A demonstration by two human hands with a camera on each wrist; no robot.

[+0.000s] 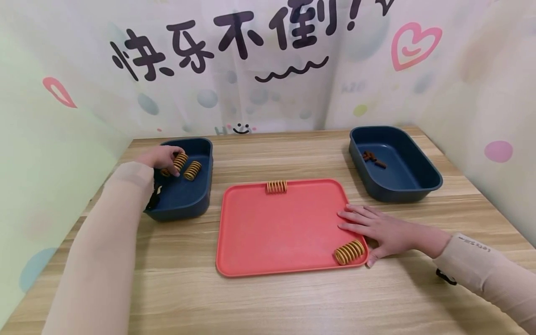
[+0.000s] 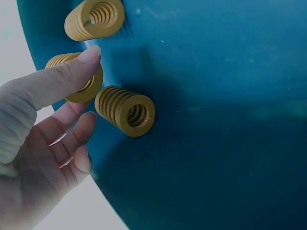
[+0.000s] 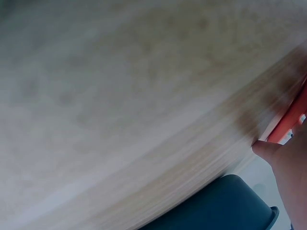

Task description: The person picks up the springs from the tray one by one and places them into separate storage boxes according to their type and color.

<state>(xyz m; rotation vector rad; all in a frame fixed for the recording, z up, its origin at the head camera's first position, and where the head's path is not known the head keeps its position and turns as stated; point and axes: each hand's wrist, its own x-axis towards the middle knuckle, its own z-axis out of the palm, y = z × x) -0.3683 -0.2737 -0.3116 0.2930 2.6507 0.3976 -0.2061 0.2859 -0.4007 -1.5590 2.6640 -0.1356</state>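
Note:
Inside the left blue bin (image 1: 197, 193), my left hand (image 1: 161, 157) pinches a yellow coil spring (image 1: 180, 161) between thumb and fingers. Two more yellow springs lie close by: one (image 2: 125, 111) beside the fingertips and another (image 2: 96, 20) beyond the thumb. My right hand (image 1: 387, 230) lies spread over the right rim of a red tray (image 1: 280, 228), its thumb at the near corner. On that tray, one yellow spring (image 1: 349, 252) lies by the near right corner and another (image 1: 277, 186) against the far rim. The right wrist view catches only part of the hand (image 3: 290, 163).
At the back right stands a second blue bin (image 1: 402, 167) with several small brown springs (image 1: 370, 157) in it. Wood-grain tabletop (image 1: 259, 302) runs in front of the tray and between the bins. A printed curtain (image 1: 272, 102) closes off the back and sides.

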